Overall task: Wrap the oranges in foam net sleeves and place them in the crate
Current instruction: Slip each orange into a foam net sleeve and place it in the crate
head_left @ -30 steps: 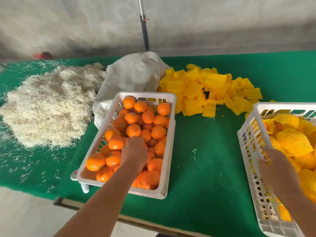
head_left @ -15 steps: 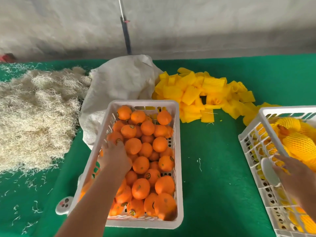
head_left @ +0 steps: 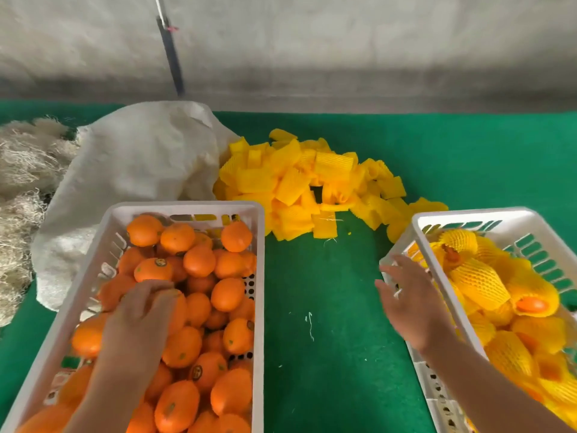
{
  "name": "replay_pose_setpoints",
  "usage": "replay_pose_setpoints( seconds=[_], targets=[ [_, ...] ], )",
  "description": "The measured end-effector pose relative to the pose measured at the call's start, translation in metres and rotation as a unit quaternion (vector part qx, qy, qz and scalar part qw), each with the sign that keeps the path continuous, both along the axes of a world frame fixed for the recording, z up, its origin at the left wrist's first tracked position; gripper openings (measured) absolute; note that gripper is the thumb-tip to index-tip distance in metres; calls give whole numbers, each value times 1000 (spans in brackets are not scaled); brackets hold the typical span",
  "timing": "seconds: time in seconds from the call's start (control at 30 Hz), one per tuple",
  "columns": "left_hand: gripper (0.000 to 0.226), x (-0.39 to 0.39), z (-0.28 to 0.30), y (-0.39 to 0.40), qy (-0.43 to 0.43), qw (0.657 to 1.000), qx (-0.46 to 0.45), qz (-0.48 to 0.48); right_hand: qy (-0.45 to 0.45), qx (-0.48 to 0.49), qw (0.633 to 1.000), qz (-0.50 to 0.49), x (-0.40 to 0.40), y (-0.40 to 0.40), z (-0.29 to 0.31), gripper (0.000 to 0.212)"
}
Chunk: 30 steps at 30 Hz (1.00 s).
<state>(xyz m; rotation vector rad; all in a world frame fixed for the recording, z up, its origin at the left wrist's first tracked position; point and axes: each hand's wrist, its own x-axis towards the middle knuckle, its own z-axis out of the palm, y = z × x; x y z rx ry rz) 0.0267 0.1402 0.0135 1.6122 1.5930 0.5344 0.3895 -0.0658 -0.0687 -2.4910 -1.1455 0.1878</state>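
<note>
A white crate point(head_left: 187, 207) at the left holds several bare oranges point(head_left: 199, 260). My left hand point(head_left: 140, 310) reaches into it, fingers curled round one orange point(head_left: 176, 310) in the middle. At the right, a second white crate point(head_left: 415, 245) holds several oranges wrapped in yellow foam net sleeves point(head_left: 477, 282). My right hand point(head_left: 409, 301) hovers beside that crate's left rim, fingers spread and holding nothing. A pile of loose yellow foam net sleeves point(head_left: 299, 182) lies on the green table behind and between the two crates.
A white woven sack point(head_left: 140, 164) lies behind the left crate. A heap of pale wood wool point(head_left: 22, 195) covers the table's left side. Green felt point(head_left: 321, 307) shows between the crates. A dark pole point(head_left: 170, 54) leans on the grey wall behind.
My left hand has moved to the middle of the left crate and closed on an orange. My right hand has left the right crate's rim and opened above the felt.
</note>
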Motion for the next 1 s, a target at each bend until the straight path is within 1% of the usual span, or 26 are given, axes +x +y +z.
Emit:
replay_pose_setpoints(
  seconds=[0.03, 0.07, 0.1, 0.13, 0.17, 0.2, 0.27, 0.3, 0.37, 0.43, 0.5, 0.6, 0.63, 0.7, 0.77, 0.83, 0.9, 1.0],
  targets=[
    [27, 20, -1, -5, -123, 988, -82, 32, 19, -18, 999, 21, 4, 20, -3, 38],
    [32, 40, -2, -12, -238, 953, -177, 65, 37, -34, 998, 41, 11, 41, -6, 39],
    [31, 61, -3, -16, -312, 913, -247, 91, 57, -45, 996, 55, 19, 61, -10, 40],
    [30, 79, -3, -21, -352, 884, -290, 107, 78, -50, 994, 61, 31, 82, -13, 41],
    [28, 94, -4, -26, -368, 871, -307, 106, 95, -51, 992, 58, 43, 102, -15, 41],
    [24, 107, -7, -30, -365, 879, -294, 90, 110, -45, 992, 48, 56, 123, -15, 41],
    [19, 126, -16, -31, -317, 922, -221, 30, 162, -3, 987, 8, 87, 164, -12, 40],
    [23, 133, -20, -30, -285, 940, -190, 5, 191, 28, 981, -20, 102, 184, -9, 39],
    [40, 144, -27, -26, -222, 965, -138, -32, 231, 88, 967, -66, 131, 222, -4, 36],
    [61, 153, -38, -24, -168, 981, -73, -62, 266, 127, 950, -100, 154, 254, -1, 37],
    [66, 159, -47, -23, -134, 987, -25, -79, 291, 127, 942, -105, 170, 276, -5, 41],
    [69, 164, -55, -24, -112, 990, 18, -87, 317, 106, 937, -103, 181, 290, -15, 45],
    [69, 165, -55, -25, -104, 990, 31, -88, 316, 114, 936, -106, 181, 290, -17, 43],
    [71, 166, -55, -28, -98, 990, 52, -87, 275, 160, 940, -124, 175, 286, -20, 34],
    [74, 169, -54, -30, -110, 988, 59, -89, 250, 223, 929, -155, 164, 275, -18, 25],
    [73, 172, -52, -31, -122, 986, 63, -97, 258, 273, 909, -180, 148, 256, -11, 19],
    [72, 174, -49, -34, -128, 983, 68, -110, 279, 295, 895, -183, 129, 229, -4, 15],
    [73, 173, -40, -40, -123, 980, 76, -136, 336, 310, 873, -169, 95, 179, 7, 19]
  ],
)
